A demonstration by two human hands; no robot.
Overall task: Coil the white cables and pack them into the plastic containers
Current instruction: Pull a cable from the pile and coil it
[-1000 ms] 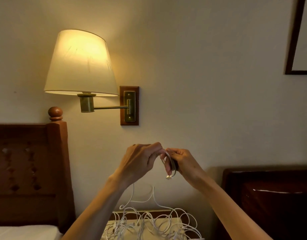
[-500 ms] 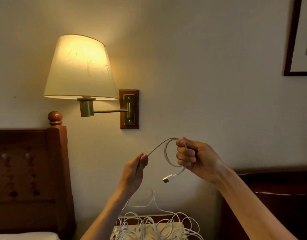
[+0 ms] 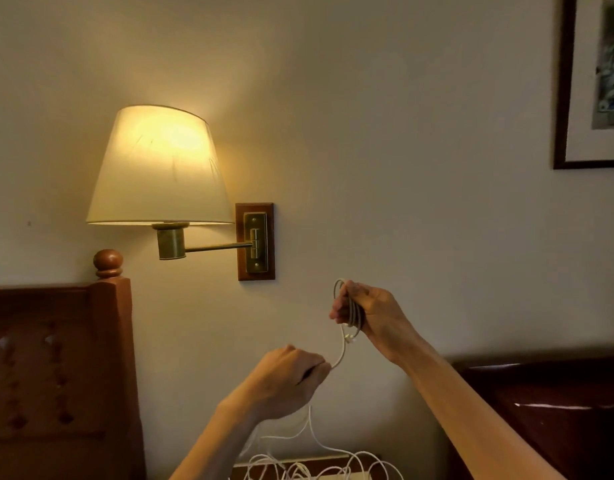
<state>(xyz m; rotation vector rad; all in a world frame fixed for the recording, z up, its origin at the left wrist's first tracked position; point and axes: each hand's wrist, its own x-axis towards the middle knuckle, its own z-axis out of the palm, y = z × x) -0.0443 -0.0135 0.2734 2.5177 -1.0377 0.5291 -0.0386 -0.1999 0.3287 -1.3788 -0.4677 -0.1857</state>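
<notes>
Coiling item: white cable (image 3: 341, 355), loops clamped in the right hand (image 3: 367, 311) grip, free run pinched in the left hand (image 3: 291, 379) grip at 7 o'clock; advisably feed slack evenly and match loop size. Loose cables (image 3: 316, 467) heaped on counter (image 3: 359, 474) at 6 o'clock; wall lamp (image 3: 160, 168) at 10 o'clock, headboard (image 3: 56, 358) at 9 o'clock, framed picture (image 3: 596, 81) at 2 o'clock.

Two hands (image 3: 333, 348), one wall lamp (image 3: 160, 168), one framed picture (image 3: 596, 81)
</notes>
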